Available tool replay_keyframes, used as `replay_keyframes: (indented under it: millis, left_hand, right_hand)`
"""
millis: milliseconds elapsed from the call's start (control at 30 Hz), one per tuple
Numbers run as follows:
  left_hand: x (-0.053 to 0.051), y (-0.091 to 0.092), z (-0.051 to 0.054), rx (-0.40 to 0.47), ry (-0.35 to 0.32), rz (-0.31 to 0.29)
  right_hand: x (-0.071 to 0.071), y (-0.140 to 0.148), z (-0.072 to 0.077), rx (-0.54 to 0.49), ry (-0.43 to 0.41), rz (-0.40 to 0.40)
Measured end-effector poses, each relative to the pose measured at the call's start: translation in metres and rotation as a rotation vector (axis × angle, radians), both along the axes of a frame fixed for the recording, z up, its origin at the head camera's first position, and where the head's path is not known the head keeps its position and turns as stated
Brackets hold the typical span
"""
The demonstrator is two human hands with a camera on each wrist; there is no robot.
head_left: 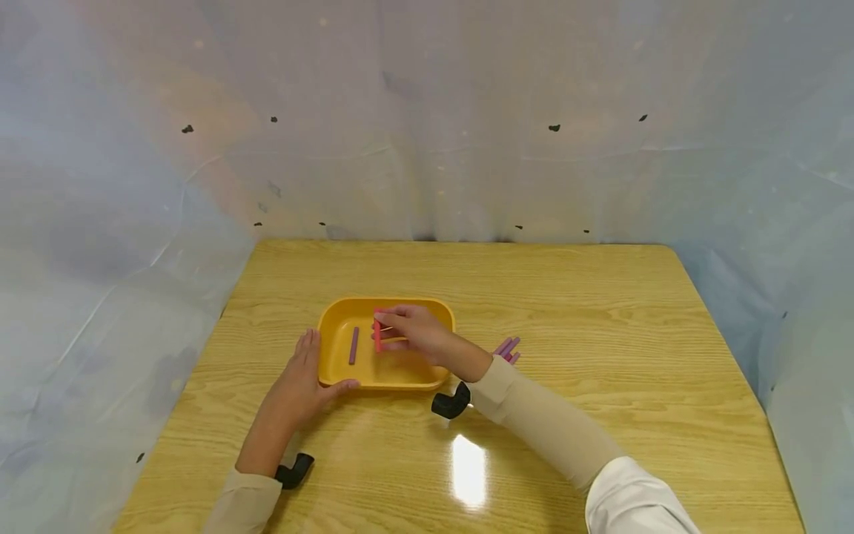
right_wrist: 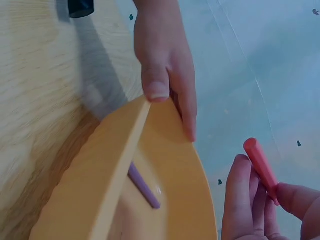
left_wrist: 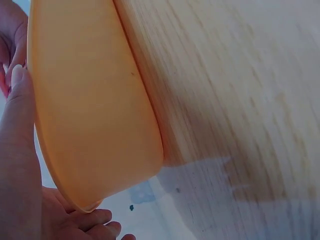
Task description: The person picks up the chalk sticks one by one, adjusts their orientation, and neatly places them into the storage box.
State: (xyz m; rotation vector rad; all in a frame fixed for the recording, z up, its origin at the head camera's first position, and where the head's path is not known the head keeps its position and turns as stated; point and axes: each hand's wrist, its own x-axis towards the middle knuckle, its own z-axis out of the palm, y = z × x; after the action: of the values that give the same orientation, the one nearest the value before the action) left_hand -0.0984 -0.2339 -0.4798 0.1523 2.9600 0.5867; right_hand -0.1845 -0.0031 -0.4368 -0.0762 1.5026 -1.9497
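In the head view, the smooth red cylindrical stick (head_left: 377,335) is pinched between the thumb and fingers of the right hand (head_left: 415,328), left of centre in the frame, over the yellow oblong tray with rounded corners (head_left: 387,386). Its long axis runs nearly straight up and down the frame, close to parallel with the slim purple stick (head_left: 353,345), which lies on the tray's floor just to its left and leans slightly rightward at the top. The right wrist view shows the red stick raised, apart from the tray. The left hand (head_left: 300,386) grips the tray's lower-left corner and is nearer the purple stick than the loose purplish sticks (head_left: 510,345) right of the tray, partly behind the right forearm.
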Motion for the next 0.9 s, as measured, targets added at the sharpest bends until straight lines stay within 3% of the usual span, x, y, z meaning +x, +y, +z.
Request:
replay_keyframes:
  millis: [500, 900]
  left_hand:
    - [-0.002, 0.004, -0.003, 0.012, 0.003, -0.005]
    - [-0.002, 0.003, 0.000, 0.014, -0.002, -0.009]
  right_hand:
    - [-0.005, -0.016, 0.001, -0.007, -0.027, 0.009]
    - [-0.013, -0.027, -0.021, 0.045, -0.098, -0.019]
